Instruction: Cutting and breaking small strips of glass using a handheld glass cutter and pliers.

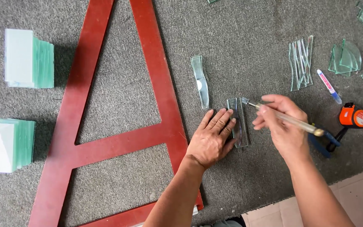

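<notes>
My left hand [212,138] lies flat on the grey carpet, its fingertips pressing the left edge of a narrow clear glass strip [240,122]. My right hand [283,124] grips a glass cutter [284,119] with a clear handle and brass end. The cutter's head rests at the strip's top right corner. A second, curved glass strip [201,81] lies apart, up and to the left of my left hand.
A large red wooden A-shaped frame [106,105] lies on the carpet at left. Two stacks of glass sheets [28,59] [7,145] sit far left. Cut glass strips [301,62], curved offcuts [345,59], a marker [328,86], an orange tape measure [353,116] and blue-handled pliers [322,143] lie at right.
</notes>
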